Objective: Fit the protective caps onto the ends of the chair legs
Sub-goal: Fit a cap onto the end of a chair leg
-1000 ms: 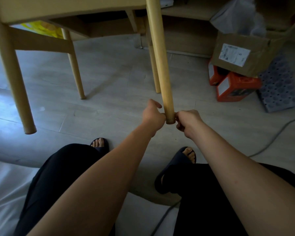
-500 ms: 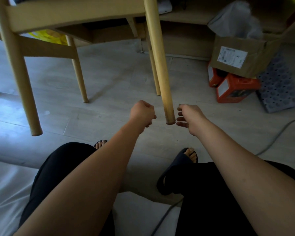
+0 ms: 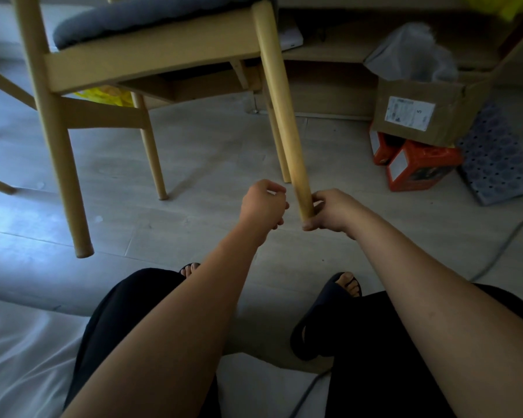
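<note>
Right hand point(image 3: 326, 211) grips the low end of the near leg point(image 3: 284, 125), with the fingers round the wood and the thumb under the tip, so the tip itself is covered. Left hand point(image 3: 264, 203) is just beside the leg and does not touch it. Its fingers are curled, and I cannot tell if a cap is inside them, since no cap shows anywhere in view. The chair point(image 3: 151, 58) leans, and this leg seems lifted off the floor point(image 3: 212, 152).

The main risk, I think, is the hold. One hand at the very end of the leg carries the lean of the chair. If this grip slips, the leg can drop, and the toes in the sandal point(image 3: 323, 321) are near.

The thumb also sits where a cap must go. The grip probably has to move higher first, and in that change the chair could swing.

A cap pushed from one side could go on crooked, or fall and roll away. The cushion point(image 3: 151, 22) may also slide off the leaning seat.
</note>
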A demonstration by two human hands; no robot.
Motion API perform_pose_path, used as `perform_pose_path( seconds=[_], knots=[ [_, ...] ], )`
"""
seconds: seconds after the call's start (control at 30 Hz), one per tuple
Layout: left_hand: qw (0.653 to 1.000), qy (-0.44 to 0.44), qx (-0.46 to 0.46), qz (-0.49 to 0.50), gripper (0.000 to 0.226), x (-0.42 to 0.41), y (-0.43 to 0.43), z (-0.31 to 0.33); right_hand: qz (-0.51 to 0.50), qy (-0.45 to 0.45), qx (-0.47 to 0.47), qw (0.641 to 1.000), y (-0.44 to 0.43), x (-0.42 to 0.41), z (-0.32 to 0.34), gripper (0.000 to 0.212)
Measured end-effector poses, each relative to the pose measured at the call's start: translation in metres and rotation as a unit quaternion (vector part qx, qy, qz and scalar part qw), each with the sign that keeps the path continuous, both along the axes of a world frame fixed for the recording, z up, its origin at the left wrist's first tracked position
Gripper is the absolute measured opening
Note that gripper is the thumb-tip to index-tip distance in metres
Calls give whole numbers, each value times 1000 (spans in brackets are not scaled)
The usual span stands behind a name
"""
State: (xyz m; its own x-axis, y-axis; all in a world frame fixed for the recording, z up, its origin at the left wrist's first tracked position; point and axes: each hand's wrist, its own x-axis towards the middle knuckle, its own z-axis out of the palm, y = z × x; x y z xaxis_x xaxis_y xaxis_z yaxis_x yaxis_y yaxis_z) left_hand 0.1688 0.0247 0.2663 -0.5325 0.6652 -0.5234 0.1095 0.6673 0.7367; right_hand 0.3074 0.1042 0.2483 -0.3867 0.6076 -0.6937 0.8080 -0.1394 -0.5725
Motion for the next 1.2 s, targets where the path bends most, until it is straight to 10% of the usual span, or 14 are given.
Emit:
perform_pose_path(
  seconds=[0.47, 0.6, 0.8, 1.2],
  knots=[
    [999, 6, 39, -3, 11, 9, 12, -8, -43, 24, 83, 995, 8, -1, 12, 46],
    [984, 68, 127, 102, 10, 1, 16, 2, -68, 130, 74, 986, 16, -29, 24, 73],
    [950, 35, 210, 231, 8, -12, 14, 7, -81, 126, 149, 977, 12, -37, 19, 51],
    [988, 141, 60, -23, 5, -2, -15, 4, -84, 75, 145, 983, -4, -37, 21, 42]
  ],
)
